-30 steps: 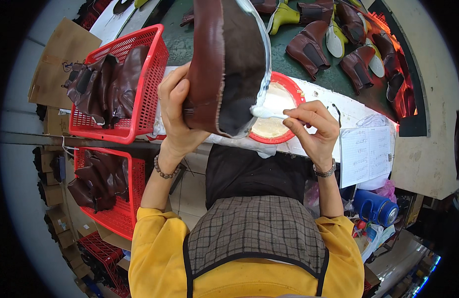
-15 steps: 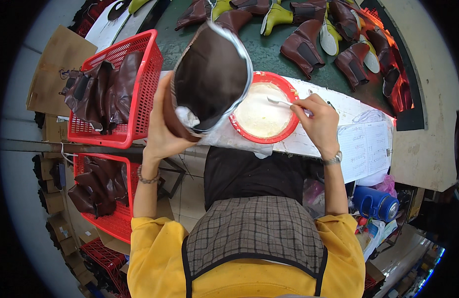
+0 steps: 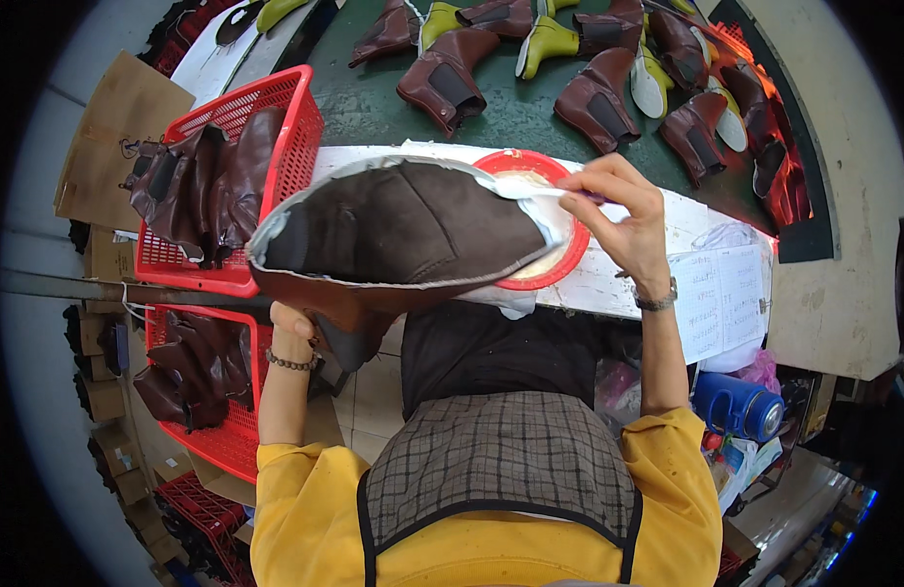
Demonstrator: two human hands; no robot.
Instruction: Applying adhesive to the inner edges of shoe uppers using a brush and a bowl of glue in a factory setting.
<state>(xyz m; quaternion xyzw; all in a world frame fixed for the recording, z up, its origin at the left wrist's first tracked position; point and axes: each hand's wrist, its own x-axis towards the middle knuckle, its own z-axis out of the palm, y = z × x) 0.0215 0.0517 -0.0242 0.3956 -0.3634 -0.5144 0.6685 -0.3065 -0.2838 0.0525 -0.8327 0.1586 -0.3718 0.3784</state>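
Observation:
My left hand [image 3: 291, 321], partly hidden, grips a brown leather boot upper [image 3: 427, 223] from beneath. Its dark lining faces up, and a pale border runs around the open edge. The narrower end points right, over part of a red bowl [image 3: 577, 245] of creamy white paste. Between the pinched fingers of my right hand [image 3: 623, 210] is a small white spatula [image 3: 532, 188]. The spatula's flat end meets the upper's inner edge at that right-hand end, where white paste shows.
Two red baskets of brown uppers [image 3: 293, 147] [image 3: 244, 430] stand at the left. Several brown boots [image 3: 598, 98], some with yellow-green lasts, lie on the green tabletop beyond. A written sheet [image 3: 711, 298] lies at the right, above a blue flask [image 3: 740, 403].
The upper has tipped down and turned lengthwise, its narrower end now at the right. My right hand has brought the spatula from above the paste to the upper's edge.

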